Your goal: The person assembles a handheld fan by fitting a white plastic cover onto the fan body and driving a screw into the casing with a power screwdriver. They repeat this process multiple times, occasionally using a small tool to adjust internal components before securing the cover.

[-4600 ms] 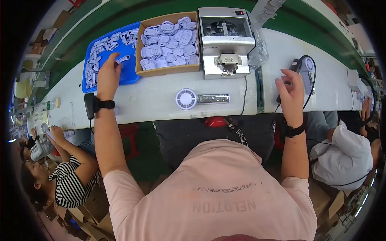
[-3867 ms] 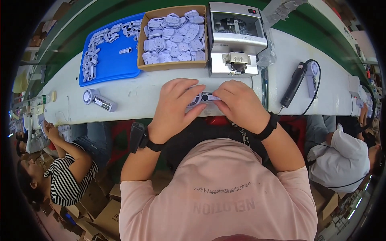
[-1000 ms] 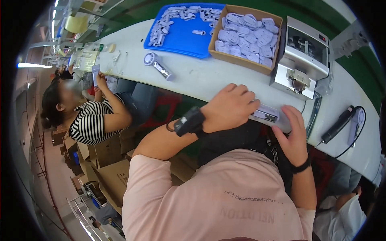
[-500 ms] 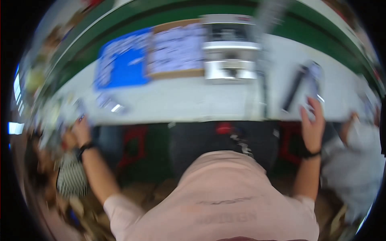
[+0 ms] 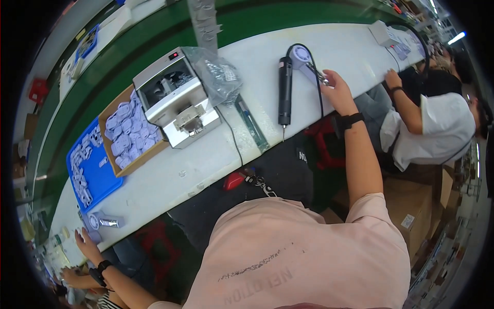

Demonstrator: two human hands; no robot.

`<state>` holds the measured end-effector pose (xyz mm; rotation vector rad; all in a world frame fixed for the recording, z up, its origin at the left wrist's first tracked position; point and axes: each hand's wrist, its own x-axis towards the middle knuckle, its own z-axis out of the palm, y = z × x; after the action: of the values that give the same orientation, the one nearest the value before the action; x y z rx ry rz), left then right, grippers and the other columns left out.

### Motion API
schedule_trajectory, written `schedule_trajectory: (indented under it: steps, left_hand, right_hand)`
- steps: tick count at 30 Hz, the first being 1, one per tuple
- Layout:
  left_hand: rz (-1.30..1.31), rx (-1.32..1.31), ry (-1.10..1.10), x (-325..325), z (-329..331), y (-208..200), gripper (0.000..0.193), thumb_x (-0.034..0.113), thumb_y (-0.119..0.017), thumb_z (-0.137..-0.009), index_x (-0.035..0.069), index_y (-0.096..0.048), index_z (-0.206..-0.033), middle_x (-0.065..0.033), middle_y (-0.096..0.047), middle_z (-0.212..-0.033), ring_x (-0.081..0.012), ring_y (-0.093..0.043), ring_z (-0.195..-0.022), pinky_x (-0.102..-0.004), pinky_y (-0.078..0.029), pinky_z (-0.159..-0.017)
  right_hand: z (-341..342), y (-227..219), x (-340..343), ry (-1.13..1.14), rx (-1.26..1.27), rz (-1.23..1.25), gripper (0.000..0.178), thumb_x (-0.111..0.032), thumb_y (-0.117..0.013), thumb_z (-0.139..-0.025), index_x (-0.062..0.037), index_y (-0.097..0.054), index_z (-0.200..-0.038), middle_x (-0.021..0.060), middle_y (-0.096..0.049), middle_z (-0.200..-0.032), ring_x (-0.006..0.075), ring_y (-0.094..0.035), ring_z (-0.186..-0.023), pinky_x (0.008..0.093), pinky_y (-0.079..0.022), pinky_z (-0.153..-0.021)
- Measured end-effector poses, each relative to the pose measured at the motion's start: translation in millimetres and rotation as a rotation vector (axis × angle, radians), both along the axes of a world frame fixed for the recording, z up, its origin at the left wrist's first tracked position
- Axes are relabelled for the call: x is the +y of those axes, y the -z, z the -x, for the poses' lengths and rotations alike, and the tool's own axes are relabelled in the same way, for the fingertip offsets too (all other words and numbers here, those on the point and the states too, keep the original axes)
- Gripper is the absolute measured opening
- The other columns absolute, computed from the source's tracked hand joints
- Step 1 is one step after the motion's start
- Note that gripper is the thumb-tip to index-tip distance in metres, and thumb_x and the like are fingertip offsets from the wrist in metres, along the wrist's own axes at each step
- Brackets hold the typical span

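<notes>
At the far left of the bench, my left hand point(image 5: 88, 248) has its fingers and thumb around a lavender piece point(image 5: 94, 237), mostly hidden by the hand. Beside it lies a lavender device point(image 5: 103, 221) with a round head and a shiny silver part. My right hand point(image 5: 338, 93) reaches to the right side, its fingers closed on the lower, shiny end of a lavender round-headed device point(image 5: 303, 61) lying on the bench. Just left of that device is a black electric screwdriver point(image 5: 284, 92), its bit pointing toward me and its cable looping over the device.
A silver machine point(image 5: 177, 98) stands beside a cardboard box point(image 5: 135, 167) of lavender parts and a blue tray point(image 5: 105, 181) of small parts. A clear plastic bag point(image 5: 221, 72) lies behind. Co-workers sit at both sides; one wears a white shirt point(image 5: 437, 129).
My view has turned, so the bench now slants up to the right. The picture has sharpened from a blur. My right hand now meets the lavender device's end; my left stays far left.
</notes>
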<state>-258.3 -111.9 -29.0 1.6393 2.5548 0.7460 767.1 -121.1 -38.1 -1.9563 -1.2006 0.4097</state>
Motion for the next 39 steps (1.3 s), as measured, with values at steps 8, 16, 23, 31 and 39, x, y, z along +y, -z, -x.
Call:
schedule_trajectory:
  steps: [8, 16, 23, 31, 39]
  left_hand:
    - [-0.229, -0.154, 0.314, -8, -248, -76, 0.042, 0.011, -0.073, -0.099, 0.002, -0.063, -0.139, -0.0117, -0.067, -0.13, -0.0241, -0.064, -0.114, -0.0369, -0.051, -0.101]
    - [-0.057, 0.024, 0.83, 83, -376, -92, 0.031, 0.015, -0.079, -0.089, 0.002, -0.074, -0.117, -0.0172, -0.074, -0.111, -0.0361, -0.068, -0.106, -0.0422, -0.054, -0.093]
    - [0.101, 0.223, 0.831, 158, -448, -58, 0.03, 0.027, -0.076, -0.089, 0.005, -0.075, -0.109, -0.0189, -0.075, -0.102, -0.0397, -0.071, -0.099, -0.0497, -0.056, -0.087]
    - [0.054, -0.437, 0.69, 120, -449, -74, 0.024, 0.008, -0.068, -0.097, 0.004, -0.067, -0.12, -0.0116, -0.075, -0.089, -0.0263, -0.073, -0.085, -0.0379, -0.056, -0.074]
    - [-0.023, -1.258, 0.782, -18, -487, -105, 0.025, 0.001, -0.068, -0.099, -0.003, -0.068, -0.124, -0.01, -0.071, -0.117, -0.0143, -0.066, -0.105, -0.0299, -0.052, -0.091]
  right_hand:
    - [-104, 26, -19, 0.06, 0.007, 0.02, 0.047, -0.017, -0.079, -0.096, 0.0008, -0.064, -0.137, 0.0049, -0.068, -0.11, 0.0145, -0.064, -0.099, 0.0273, -0.053, -0.083]
    - [0, -94, -22, -0.007, -0.261, -0.158, 0.042, -0.012, -0.078, -0.096, 0.0023, -0.064, -0.132, 0.0064, -0.067, -0.116, 0.0147, -0.065, -0.104, 0.0291, -0.054, -0.088]
    - [151, -149, -56, -0.355, -0.153, -0.257, 0.035, 0.007, -0.074, -0.088, 0.0024, -0.064, -0.121, 0.0089, -0.065, -0.119, 0.0193, -0.062, -0.109, 0.0304, -0.048, -0.096]
    - [265, -101, -11, -0.964, 0.116, -0.242, 0.039, -0.002, -0.082, -0.078, -0.0024, -0.07, -0.116, 0.013, -0.065, -0.112, 0.0313, -0.065, -0.101, 0.0375, -0.053, -0.088]
    - [290, -84, 9, -0.974, 0.243, -0.121, 0.04, -0.003, -0.081, -0.079, -0.0051, -0.07, -0.117, 0.0119, -0.064, -0.11, 0.0291, -0.064, -0.102, 0.0369, -0.053, -0.089]
